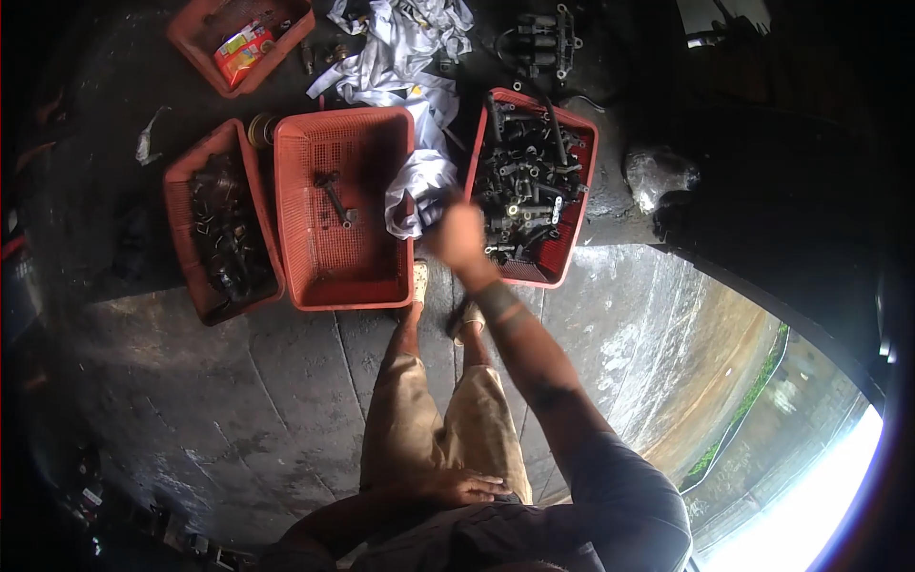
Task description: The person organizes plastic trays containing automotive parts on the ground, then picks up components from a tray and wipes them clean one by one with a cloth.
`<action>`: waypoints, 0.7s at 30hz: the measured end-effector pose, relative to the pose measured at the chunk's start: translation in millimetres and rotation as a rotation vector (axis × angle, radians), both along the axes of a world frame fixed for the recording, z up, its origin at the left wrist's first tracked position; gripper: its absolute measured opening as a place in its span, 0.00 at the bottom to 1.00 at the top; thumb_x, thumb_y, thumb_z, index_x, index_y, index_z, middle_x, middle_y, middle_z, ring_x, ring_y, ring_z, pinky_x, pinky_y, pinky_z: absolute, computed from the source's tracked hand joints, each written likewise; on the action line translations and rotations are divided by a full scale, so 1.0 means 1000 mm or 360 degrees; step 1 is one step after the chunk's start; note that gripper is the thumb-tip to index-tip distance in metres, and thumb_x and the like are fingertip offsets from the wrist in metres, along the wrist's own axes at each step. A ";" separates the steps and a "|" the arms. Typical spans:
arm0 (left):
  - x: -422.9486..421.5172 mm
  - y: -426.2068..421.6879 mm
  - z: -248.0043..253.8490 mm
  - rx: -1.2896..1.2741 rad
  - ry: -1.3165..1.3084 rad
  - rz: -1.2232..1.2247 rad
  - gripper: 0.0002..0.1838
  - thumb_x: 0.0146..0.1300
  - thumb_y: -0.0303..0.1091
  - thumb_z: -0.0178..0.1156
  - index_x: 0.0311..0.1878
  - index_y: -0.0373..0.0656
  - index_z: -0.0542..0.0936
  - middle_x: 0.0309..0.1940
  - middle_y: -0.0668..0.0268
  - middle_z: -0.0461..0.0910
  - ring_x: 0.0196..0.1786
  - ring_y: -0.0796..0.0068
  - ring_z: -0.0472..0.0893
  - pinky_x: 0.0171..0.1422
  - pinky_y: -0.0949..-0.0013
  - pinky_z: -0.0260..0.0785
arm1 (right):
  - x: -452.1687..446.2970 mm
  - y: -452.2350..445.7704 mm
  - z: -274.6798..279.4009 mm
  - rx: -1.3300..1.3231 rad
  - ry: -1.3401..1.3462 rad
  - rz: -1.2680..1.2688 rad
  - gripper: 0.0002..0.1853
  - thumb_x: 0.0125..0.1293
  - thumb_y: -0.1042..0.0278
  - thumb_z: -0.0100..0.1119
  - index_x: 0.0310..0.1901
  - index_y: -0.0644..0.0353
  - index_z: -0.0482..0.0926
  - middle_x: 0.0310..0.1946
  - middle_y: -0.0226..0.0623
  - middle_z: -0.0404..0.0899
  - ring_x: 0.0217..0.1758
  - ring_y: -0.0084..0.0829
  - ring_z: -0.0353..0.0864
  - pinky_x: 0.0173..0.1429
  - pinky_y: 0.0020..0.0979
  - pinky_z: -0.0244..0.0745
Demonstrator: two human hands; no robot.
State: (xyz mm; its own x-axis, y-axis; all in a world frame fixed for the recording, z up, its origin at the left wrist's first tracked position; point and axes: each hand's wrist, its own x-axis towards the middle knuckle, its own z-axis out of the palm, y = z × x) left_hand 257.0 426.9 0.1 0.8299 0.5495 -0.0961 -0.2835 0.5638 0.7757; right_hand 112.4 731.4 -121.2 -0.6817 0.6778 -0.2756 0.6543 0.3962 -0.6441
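Note:
My right hand (460, 234) is blurred by motion, between the middle and right red baskets. It looks curled closed beside a bunched white cloth (419, 181); whatever lies in its fingers is hidden. That cloth hangs over the right rim of the middle basket (291, 224), which has one dark metal part (334, 198) lying inside. Just right of my hand, the right basket (583, 191) is heaped with dark metal parts (524, 181). My left hand (474, 487) rests flat on my lap, fingers stretched out and holding nothing.
A left basket (176, 214) holds small dark parts. Farther back stands another red basket (191, 52) with a red packet (245, 52). More white cloth (400, 57) lies heaped at the back, beside a dark metal assembly (543, 43). My feet are behind the baskets' near edges.

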 end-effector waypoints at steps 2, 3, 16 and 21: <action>0.008 -0.007 -0.007 -0.0019 -0.0032 0.0014 0.26 0.68 0.56 0.39 0.67 0.63 0.60 0.69 0.60 0.53 0.72 0.59 0.51 0.73 0.52 0.40 | 0.018 0.054 -0.021 0.0760 0.0096 -0.0066 0.17 0.48 0.67 0.60 0.42 0.60 0.74 0.35 0.50 0.73 0.43 0.48 0.74 0.46 0.43 0.71; 0.011 -0.011 -0.012 -0.0040 -0.0051 0.0016 0.25 0.68 0.56 0.39 0.67 0.64 0.60 0.69 0.61 0.53 0.72 0.60 0.51 0.73 0.51 0.40 | 0.024 0.071 -0.022 0.0873 -0.0035 -0.0150 0.16 0.50 0.65 0.61 0.41 0.60 0.73 0.35 0.49 0.74 0.42 0.49 0.74 0.46 0.44 0.71; -0.173 0.141 -0.053 0.0420 0.2044 0.1900 0.27 0.54 0.33 0.62 0.59 0.46 0.69 0.50 0.53 0.71 0.50 0.57 0.74 0.53 0.65 0.68 | 0.021 0.081 -0.021 0.0543 -0.0261 -0.0068 0.22 0.55 0.61 0.59 0.52 0.57 0.73 0.45 0.46 0.76 0.51 0.51 0.72 0.52 0.44 0.70; -0.243 0.235 -0.087 0.0638 0.2851 0.1204 0.43 0.43 0.36 0.68 0.66 0.60 0.61 0.70 0.58 0.46 0.64 0.52 0.59 0.60 0.51 0.58 | 0.020 0.088 -0.024 0.0301 -0.0119 -0.0151 0.20 0.49 0.70 0.65 0.47 0.58 0.75 0.43 0.47 0.77 0.45 0.51 0.76 0.48 0.43 0.72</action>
